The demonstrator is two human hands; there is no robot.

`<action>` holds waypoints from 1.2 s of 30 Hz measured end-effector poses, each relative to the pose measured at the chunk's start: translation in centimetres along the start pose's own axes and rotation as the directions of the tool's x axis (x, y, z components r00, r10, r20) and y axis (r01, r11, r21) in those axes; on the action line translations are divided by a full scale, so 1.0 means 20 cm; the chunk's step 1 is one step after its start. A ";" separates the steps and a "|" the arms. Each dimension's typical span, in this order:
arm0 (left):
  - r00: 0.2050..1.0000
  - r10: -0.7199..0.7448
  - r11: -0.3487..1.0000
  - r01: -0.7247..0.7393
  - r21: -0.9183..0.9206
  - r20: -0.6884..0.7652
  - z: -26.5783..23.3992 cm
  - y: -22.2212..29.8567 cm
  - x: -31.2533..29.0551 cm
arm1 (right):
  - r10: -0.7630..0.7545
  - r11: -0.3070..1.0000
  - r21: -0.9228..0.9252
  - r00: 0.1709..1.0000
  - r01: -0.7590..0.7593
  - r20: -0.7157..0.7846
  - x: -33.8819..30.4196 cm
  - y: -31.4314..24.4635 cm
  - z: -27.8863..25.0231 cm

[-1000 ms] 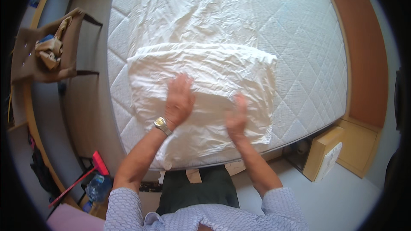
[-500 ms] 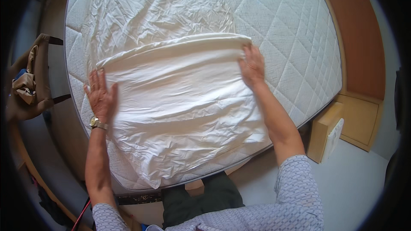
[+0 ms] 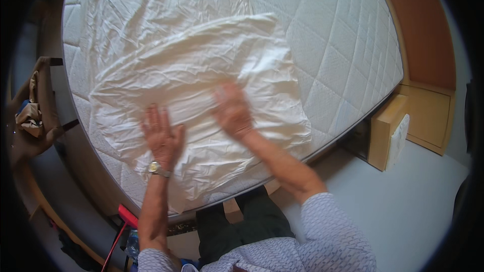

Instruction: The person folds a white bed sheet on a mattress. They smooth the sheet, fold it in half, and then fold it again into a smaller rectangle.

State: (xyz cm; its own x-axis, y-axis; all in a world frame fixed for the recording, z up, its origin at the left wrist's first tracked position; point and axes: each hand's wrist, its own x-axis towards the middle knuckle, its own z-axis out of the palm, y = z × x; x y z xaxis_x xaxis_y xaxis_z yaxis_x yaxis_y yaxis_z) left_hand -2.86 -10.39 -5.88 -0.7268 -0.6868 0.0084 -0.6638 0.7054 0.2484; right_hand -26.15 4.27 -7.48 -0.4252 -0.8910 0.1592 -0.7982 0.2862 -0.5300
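A white, wrinkled cloth like a bed sheet (image 3: 264, 65) lies folded over on a quilted mattress (image 3: 343, 45). Its near part forms a loose doubled panel, and a thinner creased stretch runs on toward the far left. Palm down on the left half of this panel rests my left hand (image 3: 164, 138), fingers spread and holding nothing; a watch (image 3: 158, 169) is on that wrist. Near the panel's middle, my right hand (image 3: 233, 111) is over the cloth, smeared by motion. Whether its fingers press or pinch the fabric cannot be made out.
Right of the bed stand a reddish-brown headboard (image 3: 423, 25) and a light wooden cabinet (image 3: 388, 133). On the left is a brown chair (image 3: 43, 108) with cloth on it. A red-headed broom-like tool (image 3: 128, 216) stands by the near left corner.
Both hands have left the fold's two far corners and come inward and nearer to me. The folded edge, straighter before, now curves and slants. The whole view has shifted somewhat.
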 end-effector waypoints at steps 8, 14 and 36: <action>0.964 -0.251 0.942 0.265 0.204 -0.091 -0.09 -0.77 -0.44 | 0.379 0.764 -0.485 0.904 -0.426 -0.196 -0.55 0.93 -0.75; 0.956 -0.181 0.980 0.196 0.044 -0.232 -0.25 -0.24 -0.49 | 0.244 0.970 0.075 0.944 -0.233 -0.222 -0.37 -0.01 -0.53; 0.845 -0.524 0.835 0.484 -0.262 -0.109 -0.23 0.05 -1.14 | 0.271 0.962 -0.024 0.959 -0.274 -0.087 -0.72 -0.03 -0.54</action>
State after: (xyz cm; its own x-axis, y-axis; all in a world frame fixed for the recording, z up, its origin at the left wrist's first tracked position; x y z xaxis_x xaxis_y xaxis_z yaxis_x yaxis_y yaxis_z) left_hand 13.78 5.15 -1.27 -0.2470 -0.9689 -0.0176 -0.8599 0.2107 0.4649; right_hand -24.05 20.74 -0.52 -0.6608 -0.7461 0.0813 -0.6612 0.5274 -0.5335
